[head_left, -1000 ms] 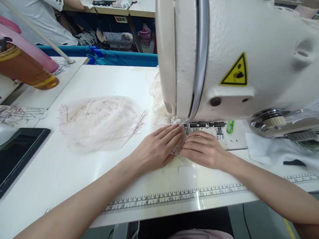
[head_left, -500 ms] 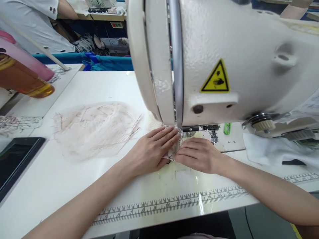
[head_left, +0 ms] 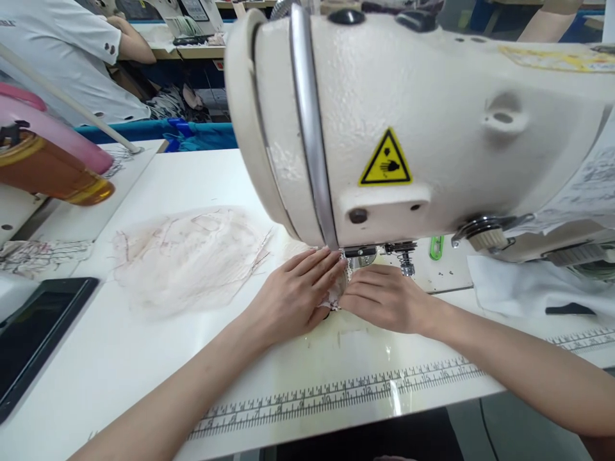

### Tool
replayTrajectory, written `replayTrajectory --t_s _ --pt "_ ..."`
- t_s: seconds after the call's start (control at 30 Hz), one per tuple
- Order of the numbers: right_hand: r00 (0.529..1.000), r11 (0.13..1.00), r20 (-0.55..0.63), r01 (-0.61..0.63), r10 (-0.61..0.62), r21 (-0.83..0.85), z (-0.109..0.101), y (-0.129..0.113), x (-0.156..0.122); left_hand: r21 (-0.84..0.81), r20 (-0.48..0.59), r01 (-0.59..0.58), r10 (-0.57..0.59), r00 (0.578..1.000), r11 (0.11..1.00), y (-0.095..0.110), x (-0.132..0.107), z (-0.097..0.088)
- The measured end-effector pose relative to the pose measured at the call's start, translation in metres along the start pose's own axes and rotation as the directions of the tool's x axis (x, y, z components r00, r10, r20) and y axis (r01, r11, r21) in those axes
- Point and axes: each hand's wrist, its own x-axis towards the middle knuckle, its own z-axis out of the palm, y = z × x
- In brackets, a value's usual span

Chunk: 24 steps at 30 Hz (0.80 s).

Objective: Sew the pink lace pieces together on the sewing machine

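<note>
White surface (head_left: 144, 358) fills the near view, with a printed measuring tape (head_left: 336, 390) along its front edge and a dark tablet (head_left: 33, 333) lying at the near left; both forearms reach over the tape to the middle; the left hand (head_left: 293, 294) and right hand (head_left: 384, 298) lie palm down, side by side, fingers stretched flat and pressing rather than gripping, their tips almost meeting; between them sits the lace piece (head_left: 339, 288), a small scrap of pale net with a fine dark dotted pattern and a scalloped near edge, mostly covered by the fingers; the visible strip runs near to far, its far end pointing at the presser foot (head_left: 360, 256), where it lies just under the metal; above looms the cream sewing machine (head_left: 408, 115) with a yellow warning label (head_left: 385, 160); a green clip (head_left: 436, 246) rests on the machine bed to the right, near a white cloth (head_left: 523, 288); left of the hands, well apart, lies a heap of sheer pinkish fabric (head_left: 192, 256); farther left an amber bottle (head_left: 52, 176) lies tilted; at the back another person's white sleeve (head_left: 62, 57) shows.
</note>
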Motion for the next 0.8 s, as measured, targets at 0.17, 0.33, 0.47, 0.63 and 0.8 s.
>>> replayTrajectory --t_s 0.17,0.33,0.47,0.63,0.8 --pt "0.999 0.999 0.019 -0.05 0.05 0.012 0.0 0.001 -0.004 0.016 -0.004 0.021 -0.021 1.0 1.0 0.002 0.001 0.0" --pt "0.999 0.999 0.031 -0.036 0.036 0.001 0.0 0.006 -0.005 0.041 -0.009 0.026 -0.025 1.0 0.999 0.002 0.002 0.0" --pt "0.997 0.998 0.066 -0.047 0.05 -0.038 -0.003 0.01 -0.004 0.063 -0.005 0.016 -0.016 1.0 0.998 0.003 0.002 0.001" --pt "0.998 0.991 0.033 -0.058 0.062 -0.119 -0.01 0.01 -0.002 0.079 0.017 0.016 -0.018 1.0 0.997 0.005 0.002 0.0" --pt "0.987 0.963 0.057 -0.132 0.149 -0.234 -0.02 0.007 -0.001 0.056 0.022 0.036 -0.037 0.999 0.998 0.006 0.002 0.0"
